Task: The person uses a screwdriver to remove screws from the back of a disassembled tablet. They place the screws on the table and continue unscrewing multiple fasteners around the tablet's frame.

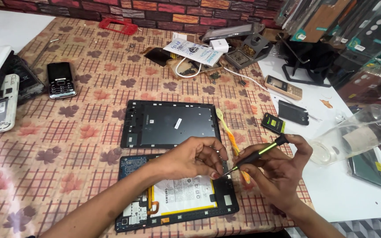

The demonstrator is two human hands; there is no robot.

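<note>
Right hand (275,166) grips screwdriver (257,154); left hand (193,157) curled on tablet (173,194).

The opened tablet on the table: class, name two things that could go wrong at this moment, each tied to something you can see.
1. The screwdriver tip in the right hand sits close to the white battery; a slip might puncture it.
2. The left hand fingertips rest right beside the tip, so they could get jabbed.
</note>
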